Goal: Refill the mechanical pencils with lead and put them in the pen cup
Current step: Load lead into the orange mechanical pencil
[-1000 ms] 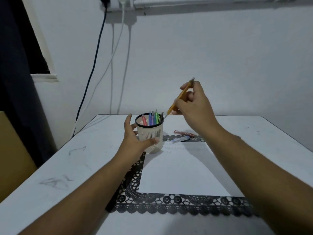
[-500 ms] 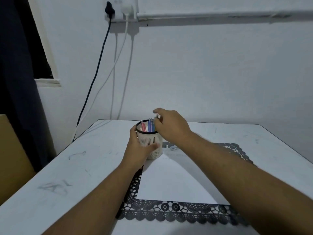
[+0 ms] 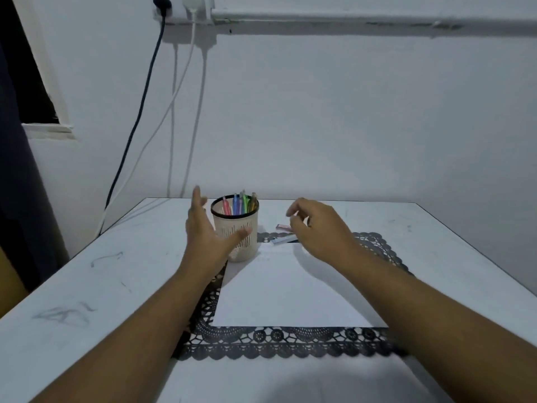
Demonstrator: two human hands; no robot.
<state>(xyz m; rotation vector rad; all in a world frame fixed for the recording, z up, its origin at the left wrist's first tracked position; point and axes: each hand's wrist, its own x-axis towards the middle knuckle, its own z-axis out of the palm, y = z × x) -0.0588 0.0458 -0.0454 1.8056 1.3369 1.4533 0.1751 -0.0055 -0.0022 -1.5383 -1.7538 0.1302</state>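
We find the left hand [image 3: 207,237] spread, fingers straight, thumb across the front of the cup [image 3: 236,228] and fingers up beside its left wall; whether the palm touches the wall we cannot tell. The right hand [image 3: 316,228] hangs to the right of the cup, fingers loosely curled and pinching nothing, above two lead cases [image 3: 283,234] that lie at the far edge of the lace mat [image 3: 290,341]. The pencils [image 3: 239,205] stand upright together in the cup, a yellow one at the right side of the bunch. The cup sits at the mat's far left corner, touching the white sheet [image 3: 290,292], all on the table [image 3: 87,286]. We see no pencil lying outside the cup, so we judge the placing step complete or nearly so. To finish well, we advise that the left hand come away sideways and level, without dragging the light cup, and that the right hand lift straight up, clear of the pencil tops. The tall, narrow cup could tip if knocked.
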